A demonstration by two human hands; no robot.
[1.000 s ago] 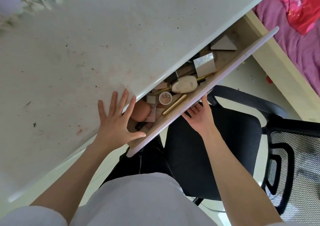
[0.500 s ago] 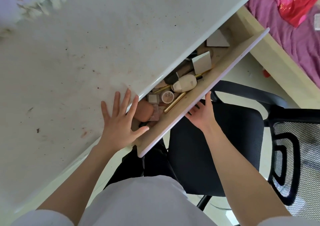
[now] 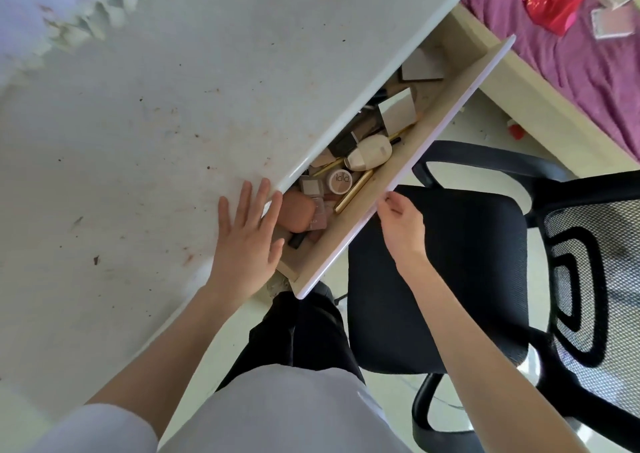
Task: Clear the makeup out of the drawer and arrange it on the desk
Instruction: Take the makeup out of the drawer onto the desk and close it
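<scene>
White desk [image 3: 156, 113] overhang hides drawer [image 3: 408, 161] rear; makeup [image 3: 369, 152] partly covered.

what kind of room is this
Most likely a bedroom: a white desk with an open makeup drawer, a black office chair, and a bed with a purple cover beside it.

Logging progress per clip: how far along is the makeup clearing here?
Done: the pale wooden drawer is pulled open. In hand: the right hand pinches its front edge; the left hand lies flat on the white desk top. Left: everything, since the round peach sponge, cream bottle and gold tube lie inside.
</scene>
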